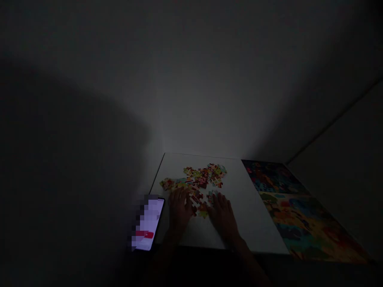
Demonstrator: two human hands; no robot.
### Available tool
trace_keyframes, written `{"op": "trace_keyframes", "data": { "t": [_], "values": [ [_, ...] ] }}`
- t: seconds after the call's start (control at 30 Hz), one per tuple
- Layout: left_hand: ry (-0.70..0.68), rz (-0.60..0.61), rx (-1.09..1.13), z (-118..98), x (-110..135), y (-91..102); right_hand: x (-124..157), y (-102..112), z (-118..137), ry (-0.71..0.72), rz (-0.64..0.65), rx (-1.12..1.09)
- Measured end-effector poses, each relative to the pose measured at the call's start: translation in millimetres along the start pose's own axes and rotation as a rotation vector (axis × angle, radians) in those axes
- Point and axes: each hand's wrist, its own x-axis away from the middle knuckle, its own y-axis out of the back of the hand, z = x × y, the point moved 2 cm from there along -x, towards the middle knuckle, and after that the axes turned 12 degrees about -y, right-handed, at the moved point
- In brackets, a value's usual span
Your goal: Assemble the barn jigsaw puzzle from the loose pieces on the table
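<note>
Loose jigsaw puzzle pieces [203, 175] in many colours lie in a scattered heap on the white table [248, 223]. My left hand [180, 209] rests at the near left side of the heap, palm down, with its fingers stretched out over some pieces. On the right side, my right hand [222, 215] lies flat with fingers apart, its tips touching or covering a few pieces. Between the two hands lie several more puzzle pieces [202, 209]. Whatever is under the fingers is hidden, and the scene is dim.
A lit phone [152, 223], partly pixelated, is at the table's left edge. Two colourful picture sheets, a dark one [272, 175] and a brighter one [308, 227], cover the right side. A pale wall [203, 99] rises behind the table.
</note>
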Motion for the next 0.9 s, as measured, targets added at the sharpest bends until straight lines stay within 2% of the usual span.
{"op": "trace_keyframes", "data": {
  "t": [0.07, 0.13, 0.3, 0.5, 0.6, 0.73, 0.9],
  "values": [
    [0.016, 0.111, -0.168, 13.4, 9.1, -19.3, -7.0, -2.0, 6.9, 0.033, 0.010, 0.007],
    [0.029, 0.197, -0.279, 17.7, 15.1, -30.2, -16.7, -4.3, 12.5, 0.074, 0.030, 0.014],
    [0.007, 0.260, -0.346, 14.4, 16.2, -38.4, -62.5, -8.2, 20.2, 0.184, 0.091, -0.003],
    [0.003, 0.312, -0.346, 14.5, 14.0, -36.5, -154.1, 1.7, 7.3, 0.072, 0.220, -0.022],
    [0.015, 0.315, -0.364, 12.3, 12.9, -34.8, -184.0, 5.2, -1.2, 0.010, 0.257, -0.051],
    [0.013, 0.318, -0.392, 11.8, 11.9, -35.2, -192.1, 3.5, -11.8, -0.068, 0.269, -0.053],
    [-0.013, 0.340, -0.410, 15.7, 13.3, -38.2, -172.7, 6.0, -27.3, -0.121, 0.238, -0.065]
  ]
}}
